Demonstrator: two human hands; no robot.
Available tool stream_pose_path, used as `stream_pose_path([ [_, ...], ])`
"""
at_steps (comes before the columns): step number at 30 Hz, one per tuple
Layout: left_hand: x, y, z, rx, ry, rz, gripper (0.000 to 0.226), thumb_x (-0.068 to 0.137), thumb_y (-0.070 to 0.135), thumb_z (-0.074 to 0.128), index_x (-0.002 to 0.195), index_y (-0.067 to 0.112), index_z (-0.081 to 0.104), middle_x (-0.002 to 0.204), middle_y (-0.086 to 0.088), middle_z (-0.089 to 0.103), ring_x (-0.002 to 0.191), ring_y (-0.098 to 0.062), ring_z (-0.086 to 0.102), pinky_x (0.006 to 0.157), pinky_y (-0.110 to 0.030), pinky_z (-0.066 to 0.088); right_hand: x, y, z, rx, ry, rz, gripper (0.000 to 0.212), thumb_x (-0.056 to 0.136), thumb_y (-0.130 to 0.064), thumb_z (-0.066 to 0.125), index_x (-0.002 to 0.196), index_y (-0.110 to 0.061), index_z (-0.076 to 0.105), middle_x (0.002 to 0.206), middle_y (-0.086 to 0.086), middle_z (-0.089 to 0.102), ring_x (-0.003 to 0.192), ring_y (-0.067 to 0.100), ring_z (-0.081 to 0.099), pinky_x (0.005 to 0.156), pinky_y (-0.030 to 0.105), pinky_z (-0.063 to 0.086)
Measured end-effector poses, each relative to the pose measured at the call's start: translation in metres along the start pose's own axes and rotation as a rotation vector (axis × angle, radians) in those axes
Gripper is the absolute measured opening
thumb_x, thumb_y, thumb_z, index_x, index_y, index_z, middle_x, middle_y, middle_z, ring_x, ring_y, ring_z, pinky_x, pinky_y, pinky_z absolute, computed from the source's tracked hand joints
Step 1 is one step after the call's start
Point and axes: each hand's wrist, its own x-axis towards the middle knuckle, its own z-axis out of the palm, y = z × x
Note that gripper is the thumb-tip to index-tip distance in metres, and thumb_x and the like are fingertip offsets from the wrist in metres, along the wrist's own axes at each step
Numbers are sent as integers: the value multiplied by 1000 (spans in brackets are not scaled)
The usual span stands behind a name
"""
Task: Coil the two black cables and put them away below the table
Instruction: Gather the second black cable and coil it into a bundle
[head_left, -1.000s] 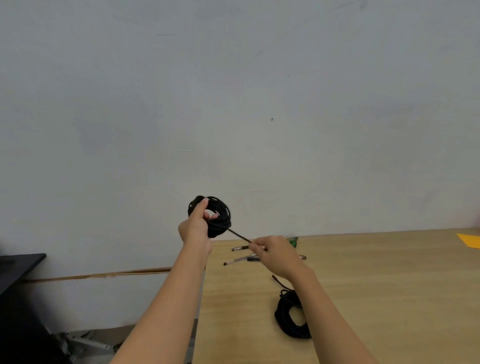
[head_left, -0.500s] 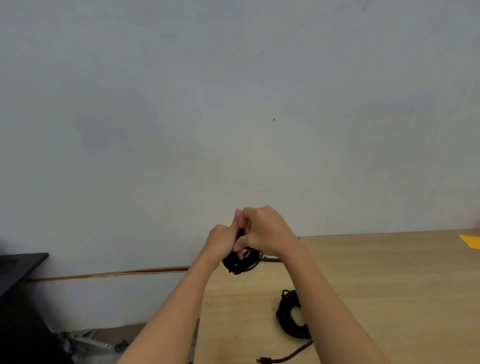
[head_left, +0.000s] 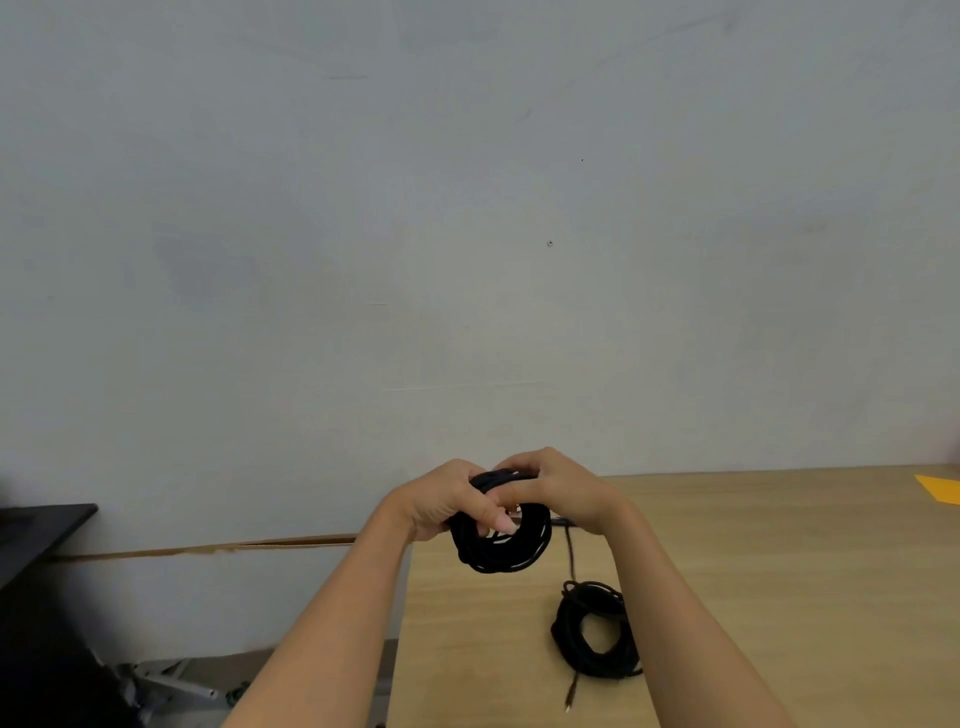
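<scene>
A coiled black cable hangs in the air above the wooden table's left part. My left hand grips the coil's left side, with fingers through the loop. My right hand is closed over the top right of the same coil. A second black cable coil lies flat on the table below my right forearm, with a loose plug end trailing toward me.
An orange sheet lies at the table's far right edge. A black surface stands at the left. Metal legs rest on the floor left of the table. A plain wall fills the background.
My right hand left the stretched cable end and came up to join my left hand on the coil. Both hands then lowered slightly and the coil now hangs more open.
</scene>
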Motion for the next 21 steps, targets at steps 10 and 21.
stream_pose_path([
  [10,3,-13,19,-264,375,-18,12,45,-6,52,42,6,53,36,-2,46,32,-11,38,41,-19,33,8,14,32,250,242,21,23,75,-18,72,73,5,67,66,17,61,58,23,58,62,32,48],
  [21,14,-18,23,-407,507,-471,43,81,49,50,83,6,50,69,-6,47,57,-17,45,53,-23,35,20,26,27,257,811,180,43,76,-32,77,58,-8,46,54,2,43,48,16,38,45,26,29],
])
